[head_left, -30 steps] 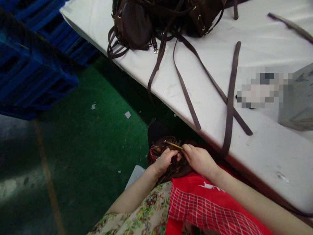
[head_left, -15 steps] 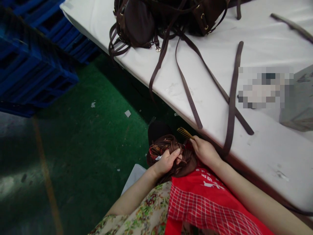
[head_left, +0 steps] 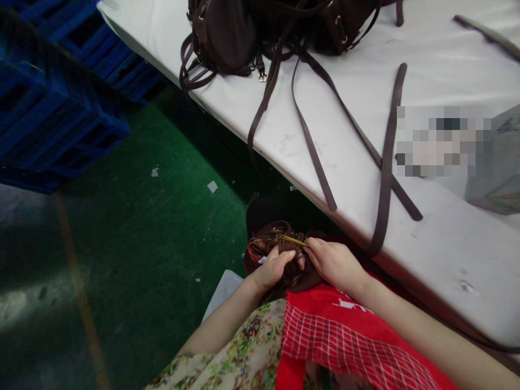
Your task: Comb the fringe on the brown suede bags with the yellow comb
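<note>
My left hand point(head_left: 274, 269) is closed on gathered brown strands of a brown bag-like piece point(head_left: 298, 280) in my lap. The piece has an orange-red patterned part on its left side, and its lower portion is partly hidden by my hands. Between thumb and fingers, my right hand point(head_left: 335, 264) pinches a yellowish comb point(head_left: 293, 240). The comb is seen nearly edge-on and lies over the strands, just above my left thumb. A red apron point(head_left: 345, 336) with a checked band covers my lap below.
A white-covered table point(head_left: 357, 216) runs along my right, with brown straps point(head_left: 384, 179) across it. Dark brown bags point(head_left: 231, 38) are piled at its far end. Blue pallets point(head_left: 57, 103) are stacked at left on the green floor point(head_left: 134, 271). A grey bag point(head_left: 495, 168) stands at right.
My right hand has moved left and slightly down, bringing the comb from beside the brown strands onto them. The comb has turned nearly edge-on. My left hand keeps its hold.
</note>
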The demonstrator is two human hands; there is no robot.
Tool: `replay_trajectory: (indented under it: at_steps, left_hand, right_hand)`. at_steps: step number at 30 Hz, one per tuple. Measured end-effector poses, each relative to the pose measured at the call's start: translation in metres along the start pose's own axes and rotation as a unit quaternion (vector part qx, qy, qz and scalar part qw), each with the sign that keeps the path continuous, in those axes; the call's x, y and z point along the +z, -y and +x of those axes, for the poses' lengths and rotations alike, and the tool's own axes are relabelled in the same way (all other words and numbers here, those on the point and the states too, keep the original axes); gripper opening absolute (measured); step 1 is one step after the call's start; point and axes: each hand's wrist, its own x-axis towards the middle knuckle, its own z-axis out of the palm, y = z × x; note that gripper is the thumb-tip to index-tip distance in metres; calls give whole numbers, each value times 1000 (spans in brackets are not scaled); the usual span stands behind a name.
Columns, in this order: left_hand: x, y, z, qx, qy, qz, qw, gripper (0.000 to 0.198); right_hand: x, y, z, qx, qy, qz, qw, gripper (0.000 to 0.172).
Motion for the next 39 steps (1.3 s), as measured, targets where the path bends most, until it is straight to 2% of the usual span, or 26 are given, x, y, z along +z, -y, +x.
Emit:
replay_trajectory:
  at_steps: [8,15,21,24,28,30,34,37,39]
  left_hand:
    - [2,-2,-1,33,1,14,999,21]
    - [2,-3,0,17,-14,74,997,27]
    - [3,1,-8,-14,-23,92,995,19]
    - [0,6,-6,-9,-23,29,999,26]
    - [-3,10,-1,13,-24,-36,999,25]
    - [-4,10,0,8,-26,-54,998,25]
    - [-3,8,0,-1,-34,-63,997,27]
    - [-3,6,1,12,-43,-52,998,30]
    - [-4,6,2,15,-47,-38,998,35]
  right_hand:
    - [6,-8,3,58,-10,-42,997,25]
    - [20,-26,14,136,1,-30,990,28]
    - [26,-50,23,232,23,14,972,32]
    - [23,-47,17,212,-3,39,976,34]
    - [9,-32,5,152,-93,138,974,30]
    - [0,-24,0,117,-118,190,968,27]
    - [-10,-13,-6,65,-102,234,965,26]
    - [-12,-8,-8,45,-66,240,967,26]
    - [-12,-7,-8,41,-64,234,969,26]
